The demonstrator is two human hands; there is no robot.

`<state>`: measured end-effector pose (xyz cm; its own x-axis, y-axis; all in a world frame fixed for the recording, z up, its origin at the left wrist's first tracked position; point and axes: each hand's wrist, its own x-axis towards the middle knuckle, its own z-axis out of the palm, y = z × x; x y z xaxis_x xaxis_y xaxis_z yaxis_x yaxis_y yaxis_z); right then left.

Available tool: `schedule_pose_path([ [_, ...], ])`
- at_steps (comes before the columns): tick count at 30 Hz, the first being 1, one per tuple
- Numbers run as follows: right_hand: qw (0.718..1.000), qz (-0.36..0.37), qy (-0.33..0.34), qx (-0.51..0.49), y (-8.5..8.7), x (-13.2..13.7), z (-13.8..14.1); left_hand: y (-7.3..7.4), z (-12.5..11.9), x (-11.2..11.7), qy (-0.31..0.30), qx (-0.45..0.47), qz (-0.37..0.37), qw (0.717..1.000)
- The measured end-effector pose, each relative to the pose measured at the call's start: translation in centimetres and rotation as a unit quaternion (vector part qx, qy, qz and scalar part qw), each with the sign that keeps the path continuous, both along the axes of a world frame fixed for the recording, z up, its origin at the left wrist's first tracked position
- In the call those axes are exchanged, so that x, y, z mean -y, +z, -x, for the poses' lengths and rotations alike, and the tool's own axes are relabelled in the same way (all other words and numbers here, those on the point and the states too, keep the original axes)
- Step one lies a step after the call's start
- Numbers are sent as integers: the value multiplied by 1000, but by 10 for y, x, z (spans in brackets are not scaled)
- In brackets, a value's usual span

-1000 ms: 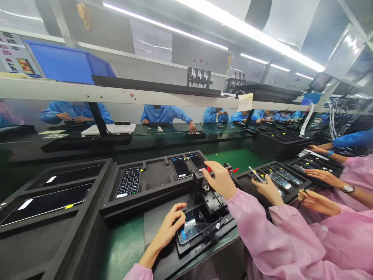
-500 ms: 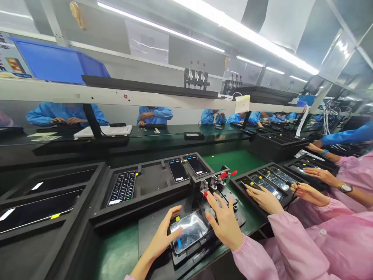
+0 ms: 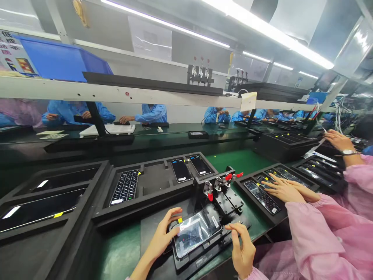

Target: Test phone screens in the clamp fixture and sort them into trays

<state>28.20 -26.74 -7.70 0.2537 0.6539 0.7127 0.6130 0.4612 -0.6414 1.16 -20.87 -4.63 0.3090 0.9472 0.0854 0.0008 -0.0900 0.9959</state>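
A smartphone (image 3: 196, 233) with a glossy clear film on its screen and a yellow tab lies in a black fixture (image 3: 201, 254), tilted slightly in view. My left hand (image 3: 163, 231) is at its left end, thumb on the edge of the screen and fingers by the yellow tab. To the right of the phone, my right hand (image 3: 243, 249) is apart from it, fingers loosely bent with nothing visible in them. Behind the phone, a toggle clamp with a red handle (image 3: 210, 196) points down; two more red handles (image 3: 233, 176) stick out to the right.
A black tray (image 3: 157, 186) behind the fixture bears several phones. Another tray (image 3: 43, 202) at left holds dark screens. At right, a co-worker's hands (image 3: 287, 188) rest over a tray of phones (image 3: 262, 196). A shelf (image 3: 163, 95) runs across the bench.
My right hand has left the clamp area and dropped to the lower right. The phone's right end now shows. My left thumb has drawn back to the edge; a blue tab is out of sight.
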Motion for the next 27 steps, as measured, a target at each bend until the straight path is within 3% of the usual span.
schedule_pose_path([
  [3,1000,6,-1,-24,-12,5,5,0,-1,2,3,-19,-6,1000],
  [8,999,10,-1,-52,-16,6,22,1,0,2,9,-12,11,1000],
  [20,969,114,-132,-175,-28,4,36,-5,-3,1,49,-10,46,998],
  [27,969,139,-122,-161,-38,4,33,-5,-3,1,52,-26,37,998],
])
